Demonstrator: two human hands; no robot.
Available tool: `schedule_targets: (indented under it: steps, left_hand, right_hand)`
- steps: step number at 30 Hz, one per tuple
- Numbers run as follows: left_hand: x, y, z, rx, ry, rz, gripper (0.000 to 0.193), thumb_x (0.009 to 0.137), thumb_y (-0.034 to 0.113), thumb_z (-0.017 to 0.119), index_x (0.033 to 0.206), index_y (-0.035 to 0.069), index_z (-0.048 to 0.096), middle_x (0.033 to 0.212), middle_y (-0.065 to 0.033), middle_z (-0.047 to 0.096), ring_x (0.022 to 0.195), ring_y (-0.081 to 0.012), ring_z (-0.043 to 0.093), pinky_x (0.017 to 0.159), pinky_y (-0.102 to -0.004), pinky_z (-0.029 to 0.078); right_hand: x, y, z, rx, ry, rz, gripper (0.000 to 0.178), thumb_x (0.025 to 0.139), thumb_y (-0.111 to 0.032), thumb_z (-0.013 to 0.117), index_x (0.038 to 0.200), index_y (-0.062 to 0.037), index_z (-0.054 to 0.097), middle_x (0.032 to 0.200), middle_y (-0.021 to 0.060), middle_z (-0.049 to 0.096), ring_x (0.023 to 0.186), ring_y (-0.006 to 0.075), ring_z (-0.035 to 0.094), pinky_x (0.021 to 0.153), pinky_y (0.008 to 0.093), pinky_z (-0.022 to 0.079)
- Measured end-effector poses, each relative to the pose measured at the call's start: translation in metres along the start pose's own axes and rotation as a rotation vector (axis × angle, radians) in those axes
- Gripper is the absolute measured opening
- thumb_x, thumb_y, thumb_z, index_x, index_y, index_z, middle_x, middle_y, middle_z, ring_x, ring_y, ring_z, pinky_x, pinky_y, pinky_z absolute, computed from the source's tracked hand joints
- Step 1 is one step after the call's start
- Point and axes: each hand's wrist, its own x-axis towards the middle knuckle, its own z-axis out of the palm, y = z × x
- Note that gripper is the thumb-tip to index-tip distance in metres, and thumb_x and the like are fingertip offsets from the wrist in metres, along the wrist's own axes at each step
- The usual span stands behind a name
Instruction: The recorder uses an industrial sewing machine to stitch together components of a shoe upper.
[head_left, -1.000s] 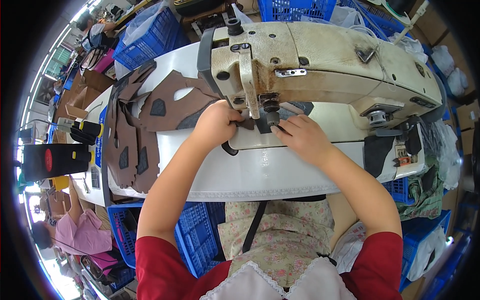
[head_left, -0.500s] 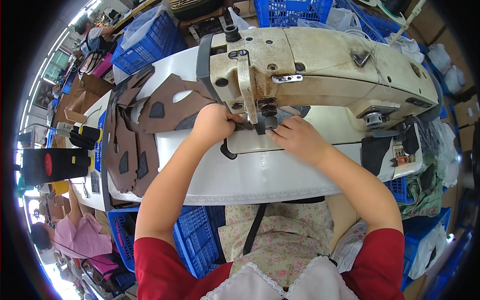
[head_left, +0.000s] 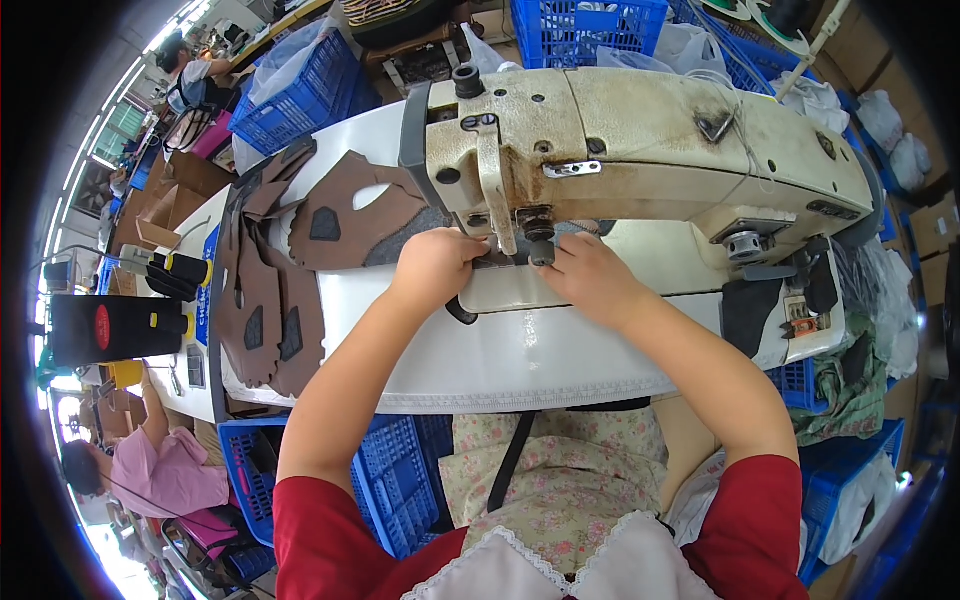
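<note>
A cream sewing machine (head_left: 650, 145), stained brown around its head, stands across the white table. My left hand (head_left: 436, 268) is closed on the near edge of a brown leather-like piece (head_left: 385, 215) with dark grey patches, just left of the needle area. On the other side of the needle, my right hand (head_left: 592, 280) pinches the work's dark edge, fingertips close to the presser foot. Machine parts and my fingers hide the stitching point. Between the hands, a narrow dark strip of the work shows on the machine bed (head_left: 510, 290).
More brown cut pieces (head_left: 255, 325) with dark patches lie piled at the table's left. A black pad (head_left: 750, 315) rests at the right end. Blue crates (head_left: 400, 480) stand below the table and behind the machine. Two other people sit at the far left.
The whole view has shifted slightly down. My left hand has moved a little right, and more of the grey patch beside it shows. Both hands stay at the needle.
</note>
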Motion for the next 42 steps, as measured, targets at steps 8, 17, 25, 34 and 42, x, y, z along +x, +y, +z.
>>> schedule_targets:
  steps: [8, 17, 25, 34, 42]
  left_hand:
    - [-0.004, -0.01, 0.003, -0.048, 0.067, 0.146, 0.034, 0.075, 0.004, 0.062, 0.105, 0.011, 0.077, 0.096, -0.006, 0.074, 0.089, -0.0283, 0.067, 0.077, -0.0395, 0.055]
    - [-0.005, -0.004, 0.003, 0.008, 0.092, 0.197, 0.034, 0.075, 0.004, 0.061, 0.106, 0.007, 0.075, 0.1, -0.0036, 0.074, 0.093, -0.0256, 0.067, 0.078, -0.0373, 0.056]
    - [-0.004, -0.004, 0.005, 0.028, 0.073, 0.184, 0.032, 0.076, 0.004, 0.061, 0.105, 0.006, 0.074, 0.098, -0.0043, 0.074, 0.095, -0.0257, 0.067, 0.079, -0.0371, 0.056]
    - [-0.002, -0.001, 0.005, 0.067, 0.09, 0.166, 0.026, 0.08, 0.006, 0.062, 0.102, 0.008, 0.075, 0.094, -0.0048, 0.073, 0.094, -0.026, 0.068, 0.077, -0.0374, 0.056]
    - [0.004, -0.005, 0.009, 0.14, 0.078, 0.135, 0.024, 0.076, 0.007, 0.063, 0.095, 0.012, 0.076, 0.087, -0.0084, 0.069, 0.088, -0.0289, 0.068, 0.071, -0.0405, 0.055]
  right_hand:
    - [0.004, 0.0, 0.002, 0.004, -0.013, -0.024, 0.018, 0.078, -0.012, 0.062, 0.092, -0.003, 0.068, 0.095, 0.0052, 0.065, 0.095, 0.0237, 0.057, 0.084, 0.0374, 0.049]
    - [0.007, -0.003, 0.004, -0.023, 0.005, -0.021, 0.02, 0.075, -0.012, 0.06, 0.09, -0.0014, 0.068, 0.095, 0.0057, 0.063, 0.095, 0.0224, 0.055, 0.084, 0.0347, 0.048]
    - [0.011, -0.009, 0.007, -0.122, 0.037, -0.023, 0.014, 0.072, -0.013, 0.061, 0.08, -0.0031, 0.069, 0.091, 0.0044, 0.062, 0.096, 0.0222, 0.055, 0.083, 0.0342, 0.047]
    - [0.015, -0.013, 0.004, -0.181, 0.046, -0.008, 0.012, 0.07, -0.012, 0.063, 0.076, -0.0041, 0.069, 0.089, 0.0057, 0.064, 0.096, 0.0231, 0.056, 0.083, 0.034, 0.047]
    - [0.017, -0.006, 0.016, -0.165, 0.063, 0.017, 0.009, 0.071, -0.012, 0.063, 0.073, -0.0053, 0.069, 0.089, 0.0058, 0.065, 0.099, 0.0246, 0.056, 0.082, 0.036, 0.047]
